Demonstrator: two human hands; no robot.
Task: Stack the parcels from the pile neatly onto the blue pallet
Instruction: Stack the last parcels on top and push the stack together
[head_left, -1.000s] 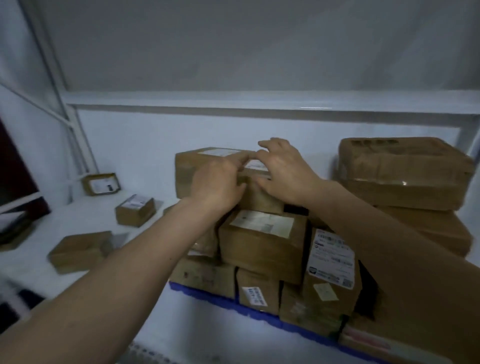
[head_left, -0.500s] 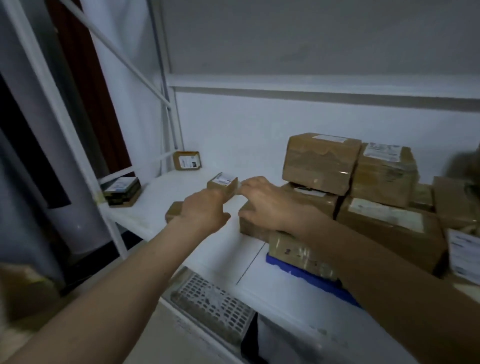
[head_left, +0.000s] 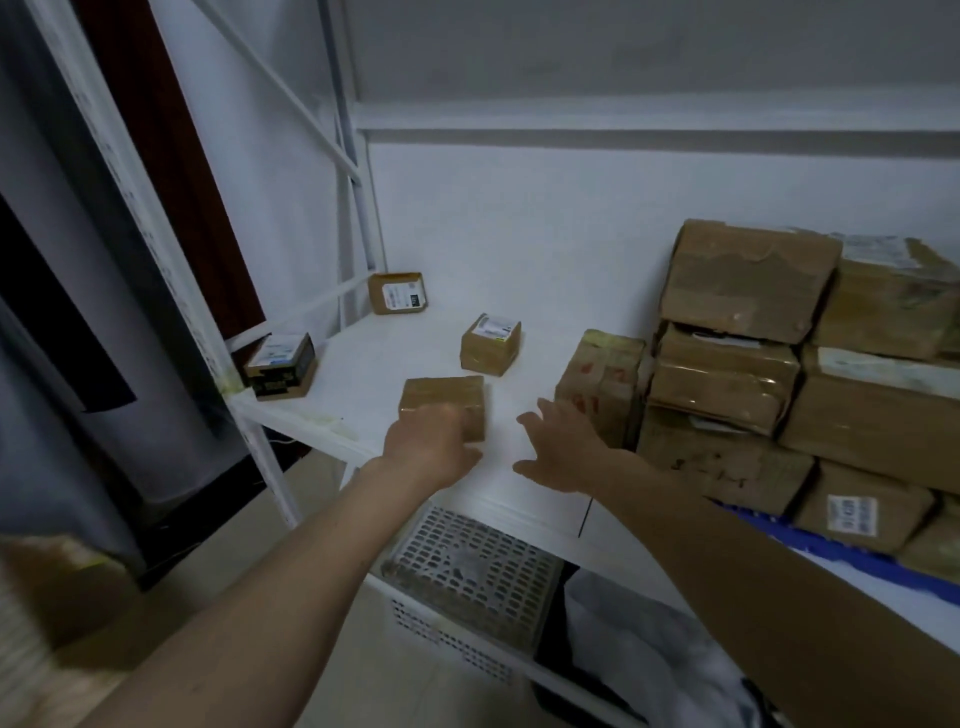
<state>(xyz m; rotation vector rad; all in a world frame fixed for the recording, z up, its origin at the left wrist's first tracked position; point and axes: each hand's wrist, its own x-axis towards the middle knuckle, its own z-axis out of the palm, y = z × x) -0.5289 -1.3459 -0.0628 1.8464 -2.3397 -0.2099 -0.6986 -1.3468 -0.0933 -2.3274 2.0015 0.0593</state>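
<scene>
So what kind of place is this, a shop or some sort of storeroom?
Most likely a small parcel sorting or storage room. Taped cardboard parcels with shipping labels are stacked on a blue pallet, loose ones lie on a white table, and white metal racking frames it.

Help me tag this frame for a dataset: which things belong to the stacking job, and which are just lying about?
Job: flat parcel, labelled parcel, blue pallet, stacked parcels, left hand, right hand.
Lying about: perforated crate, white cloth.
</scene>
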